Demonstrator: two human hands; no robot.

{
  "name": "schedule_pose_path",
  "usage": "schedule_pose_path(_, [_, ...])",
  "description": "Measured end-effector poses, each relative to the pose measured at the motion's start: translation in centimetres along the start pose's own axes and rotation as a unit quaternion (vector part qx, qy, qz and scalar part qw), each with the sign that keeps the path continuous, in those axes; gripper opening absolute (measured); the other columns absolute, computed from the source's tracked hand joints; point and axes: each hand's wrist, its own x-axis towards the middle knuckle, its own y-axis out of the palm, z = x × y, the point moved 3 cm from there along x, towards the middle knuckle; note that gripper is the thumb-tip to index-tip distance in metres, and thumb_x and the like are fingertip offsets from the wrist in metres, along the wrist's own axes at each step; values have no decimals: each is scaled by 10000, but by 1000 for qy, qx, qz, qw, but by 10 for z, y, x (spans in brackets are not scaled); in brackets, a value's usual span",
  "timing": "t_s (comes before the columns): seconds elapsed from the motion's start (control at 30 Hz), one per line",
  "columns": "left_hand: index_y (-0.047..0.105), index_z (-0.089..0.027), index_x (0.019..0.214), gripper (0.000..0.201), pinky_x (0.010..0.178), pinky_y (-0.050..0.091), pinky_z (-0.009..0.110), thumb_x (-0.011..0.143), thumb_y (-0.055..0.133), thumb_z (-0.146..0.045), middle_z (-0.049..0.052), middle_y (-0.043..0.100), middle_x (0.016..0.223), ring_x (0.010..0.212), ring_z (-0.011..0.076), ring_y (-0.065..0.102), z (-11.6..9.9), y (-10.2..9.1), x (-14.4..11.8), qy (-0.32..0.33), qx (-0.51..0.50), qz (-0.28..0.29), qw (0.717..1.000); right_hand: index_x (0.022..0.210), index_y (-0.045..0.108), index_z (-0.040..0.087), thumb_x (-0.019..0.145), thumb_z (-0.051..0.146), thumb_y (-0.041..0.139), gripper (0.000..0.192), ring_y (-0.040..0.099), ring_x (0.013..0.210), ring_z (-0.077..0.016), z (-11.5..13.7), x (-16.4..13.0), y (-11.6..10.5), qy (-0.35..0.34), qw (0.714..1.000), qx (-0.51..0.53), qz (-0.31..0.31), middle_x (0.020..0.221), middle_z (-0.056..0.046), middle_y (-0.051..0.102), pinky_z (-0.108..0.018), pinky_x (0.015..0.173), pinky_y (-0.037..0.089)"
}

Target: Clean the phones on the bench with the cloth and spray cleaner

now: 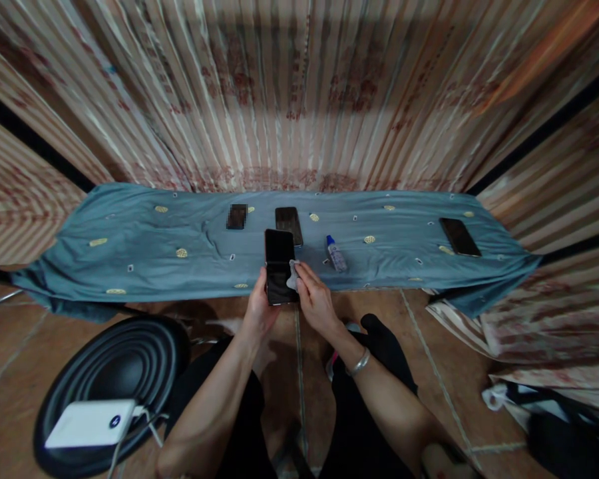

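Note:
My left hand [259, 310] grips a black folding phone [279, 265] from below, its upper half bent up. My right hand [315, 299] presses a small grey cloth [293, 273] against the phone's right edge, near the hinge. Both hands hover just in front of a low bench draped in teal cloth [144, 259]. A small spray bottle with a blue cap [336, 254] lies on the teal cloth, just right of my right hand.
On the bench lie a black phone [288, 225] behind the held one, a smaller dark phone [236, 216] to its left and another phone [460, 236] far right. A white power bank [90, 423] rests on a black round stool [114, 372] at lower left.

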Motion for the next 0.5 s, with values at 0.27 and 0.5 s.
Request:
schedule_pose_path(0.27, [698, -138, 1106, 386, 1009, 492, 391, 930, 504, -422, 102, 747, 1090, 1099, 250, 672, 16, 1, -7, -30, 46, 43, 998, 1366, 551, 139, 1001, 322, 350, 456, 525, 1324, -217, -18, 19, -14, 21, 999, 3, -42, 1394, -142, 582, -405, 1134, 417])
schedule_pose_path(0.5, [668, -135, 1169, 492, 821, 587, 421, 963, 403, -494, 145, 758, 1015, 947, 274, 729, 24, 9, -20, -84, 113, 96, 985, 1353, 554, 160, 960, 292, 399, 442, 572, 1265, -248, -30, 25, -32, 60, 991, 4, -120, 1352, -139, 615, -462, 1080, 455])
